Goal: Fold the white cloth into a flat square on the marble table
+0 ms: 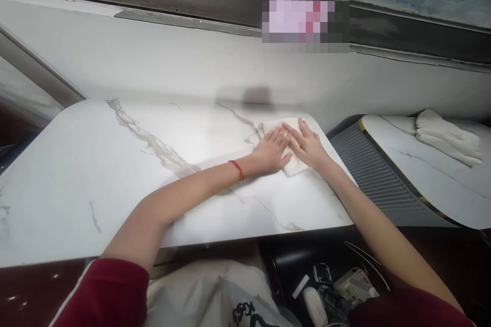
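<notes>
- The left hand [270,152] lies flat, palm down, with its fingers a bit apart and its thumb out to the side. It is pressed on a white cloth [293,167] and does not grip it.
- The right hand [309,147] is flat and open too, with its fingers spread on the same cloth. It has not closed around anything.
- The two hands are side by side, and their fingers come together over the cloth. I cannot tell if they touch.
- The cloth is spread on the bench [92,173], near the far right corner. Some of it is hidden under the hands.
- The bench is white with gray-brown streaks, and its far corners are round.
- A red string [238,170] goes around the left wrist.
- Both arms have short dark red sleeves [111,288].
- On the right is another white top [387,148] with gray ridges [368,173] down its side. A crumpled pale cloth [447,138] lies on it.
- Behind the bench is a white wall [164,56].
- Below the near edge are pale fabric [207,288] with black letters and a white rounded thing [314,307].
</notes>
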Action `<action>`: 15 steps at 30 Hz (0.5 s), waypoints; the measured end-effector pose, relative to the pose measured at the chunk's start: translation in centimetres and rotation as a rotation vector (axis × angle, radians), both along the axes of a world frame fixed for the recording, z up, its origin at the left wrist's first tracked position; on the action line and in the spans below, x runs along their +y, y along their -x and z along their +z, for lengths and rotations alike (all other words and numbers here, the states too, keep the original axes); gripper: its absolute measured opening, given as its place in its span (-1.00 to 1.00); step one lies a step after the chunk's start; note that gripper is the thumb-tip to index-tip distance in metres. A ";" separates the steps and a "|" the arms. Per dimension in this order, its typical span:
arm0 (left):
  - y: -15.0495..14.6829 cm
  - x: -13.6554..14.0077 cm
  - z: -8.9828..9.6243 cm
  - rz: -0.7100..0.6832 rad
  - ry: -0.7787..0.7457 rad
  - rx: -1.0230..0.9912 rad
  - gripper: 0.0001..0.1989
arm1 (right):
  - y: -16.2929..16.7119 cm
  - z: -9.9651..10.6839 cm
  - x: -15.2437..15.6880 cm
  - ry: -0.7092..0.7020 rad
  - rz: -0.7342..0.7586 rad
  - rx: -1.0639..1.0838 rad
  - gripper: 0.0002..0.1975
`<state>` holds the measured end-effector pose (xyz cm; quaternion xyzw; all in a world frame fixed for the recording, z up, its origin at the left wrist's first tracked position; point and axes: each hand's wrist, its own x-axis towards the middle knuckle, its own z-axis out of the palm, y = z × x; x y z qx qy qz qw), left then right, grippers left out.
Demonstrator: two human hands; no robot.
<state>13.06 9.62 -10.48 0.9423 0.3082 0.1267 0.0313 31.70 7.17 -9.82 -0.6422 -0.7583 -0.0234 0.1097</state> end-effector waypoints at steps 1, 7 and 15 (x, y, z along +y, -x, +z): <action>-0.5 0.6 0.2 0.008 0.004 0.015 -0.31 | -0.4 -0.2 0.7 -0.011 -0.018 -0.002 -0.37; -2.9 4.2 0.9 0.044 0.010 0.044 -0.30 | -2.7 -1.1 4.4 -0.090 -0.074 -0.032 -0.36; -5.0 8.4 1.1 0.060 0.031 0.008 -0.34 | -4.5 -1.1 8.0 -0.132 -0.144 -0.048 -0.37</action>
